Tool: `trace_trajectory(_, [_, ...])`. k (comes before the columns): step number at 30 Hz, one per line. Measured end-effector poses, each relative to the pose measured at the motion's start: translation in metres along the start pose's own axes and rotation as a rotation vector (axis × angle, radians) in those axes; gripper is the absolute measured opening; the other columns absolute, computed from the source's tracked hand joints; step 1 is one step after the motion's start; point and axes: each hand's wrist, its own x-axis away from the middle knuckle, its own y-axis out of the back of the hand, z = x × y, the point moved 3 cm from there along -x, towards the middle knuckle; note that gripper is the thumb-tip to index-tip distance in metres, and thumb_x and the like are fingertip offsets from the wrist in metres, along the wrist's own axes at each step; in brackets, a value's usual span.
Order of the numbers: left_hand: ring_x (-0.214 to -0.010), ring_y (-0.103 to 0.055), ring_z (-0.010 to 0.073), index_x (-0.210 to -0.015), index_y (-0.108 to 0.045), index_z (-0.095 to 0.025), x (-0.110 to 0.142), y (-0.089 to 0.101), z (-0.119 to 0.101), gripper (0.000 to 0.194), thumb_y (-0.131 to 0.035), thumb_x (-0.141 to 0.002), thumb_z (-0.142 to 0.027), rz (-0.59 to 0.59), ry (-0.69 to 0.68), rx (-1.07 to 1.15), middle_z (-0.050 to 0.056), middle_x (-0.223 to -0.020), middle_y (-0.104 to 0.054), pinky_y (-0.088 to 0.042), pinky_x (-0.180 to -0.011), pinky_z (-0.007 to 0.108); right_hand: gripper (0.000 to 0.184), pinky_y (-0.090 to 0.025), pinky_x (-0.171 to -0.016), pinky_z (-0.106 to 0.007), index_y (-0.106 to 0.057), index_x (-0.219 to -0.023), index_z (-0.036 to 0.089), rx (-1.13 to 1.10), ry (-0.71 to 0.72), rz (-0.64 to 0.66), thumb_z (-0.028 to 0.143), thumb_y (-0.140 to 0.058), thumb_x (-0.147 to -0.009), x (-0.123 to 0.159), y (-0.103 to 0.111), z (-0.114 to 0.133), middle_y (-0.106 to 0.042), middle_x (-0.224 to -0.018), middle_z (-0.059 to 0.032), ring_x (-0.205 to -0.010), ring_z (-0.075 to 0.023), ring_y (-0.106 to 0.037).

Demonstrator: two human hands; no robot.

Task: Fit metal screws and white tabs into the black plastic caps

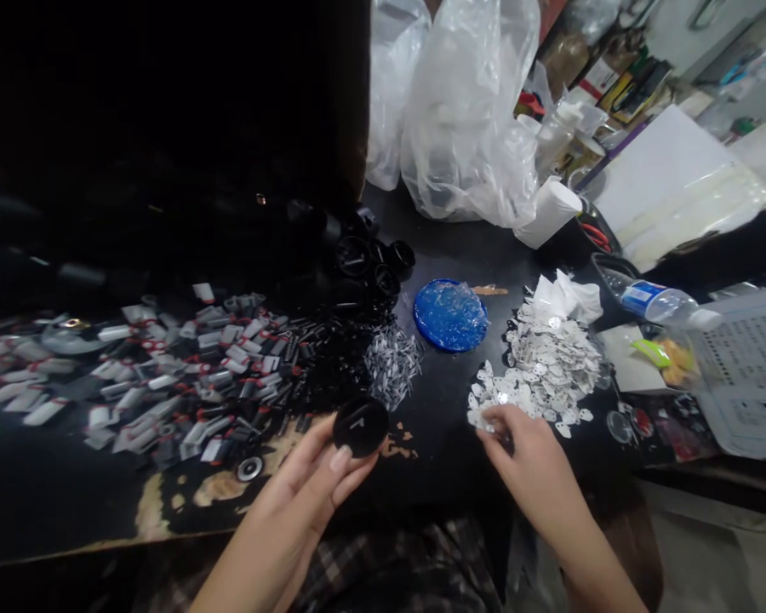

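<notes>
My left hand point(316, 485) grips a round black plastic cap point(361, 427) between thumb and fingers, its dark face turned up. At the near edge of a heap of small flat white plates with holes point(558, 362), my right hand point(523, 443) has thumb and fingertips drawn together. Whatever lies between those fingertips is too small to make out. Between the hands and farther back lies a blue round lid point(450, 315) smeared with a clear, glossy gel. Thin grey metal pieces point(392, 362) are heaped just beyond the black cap.
Grey cylindrical parts with red ends point(185, 383) spread over the left of the dark table. Black springs point(294, 345) and black round housings point(354, 255) lie beside them. Plastic bags point(465, 111), a paper roll point(549, 213) and a bottle point(660, 302) stand behind and right.
</notes>
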Motion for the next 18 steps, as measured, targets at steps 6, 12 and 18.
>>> trace_trajectory(6, [-0.111,-0.065,0.0255,-0.140,-0.040,-0.029,-0.002,-0.001,0.001,0.063,-0.068,-0.083,-0.030,-0.024,0.011,0.011,0.006,-0.123,-0.069,-0.042,-0.106,0.039,0.011,-0.040,-0.078,-0.034,-0.062,-0.096,0.022,-0.110,0.126,0.008,0.018,-0.057,-0.087,-0.023,-0.009,0.028,-0.071,-0.094,-0.0011,-0.081,-0.0184,-0.064])
trace_trajectory(12, [-0.109,-0.066,0.0249,-0.139,-0.042,-0.030,-0.004,0.000,0.002,0.062,-0.068,-0.083,-0.031,-0.057,0.013,0.051,0.005,-0.119,-0.071,-0.045,-0.104,0.038,0.007,-0.036,-0.076,-0.035,-0.064,-0.089,0.021,-0.085,0.143,-0.025,0.019,-0.057,-0.088,-0.026,-0.008,0.027,-0.069,-0.089,-0.0011,-0.074,-0.0184,-0.061])
trace_trajectory(18, [-0.109,-0.066,0.0235,-0.129,-0.051,-0.026,-0.003,-0.005,0.005,0.048,-0.067,-0.084,-0.031,0.002,-0.032,0.123,0.006,-0.115,-0.073,-0.049,-0.099,0.036,0.012,-0.035,-0.076,-0.033,-0.065,-0.088,0.021,-0.221,0.248,0.014,0.012,-0.057,-0.088,-0.020,-0.008,0.051,-0.067,-0.086,-0.0009,-0.076,-0.0175,-0.057])
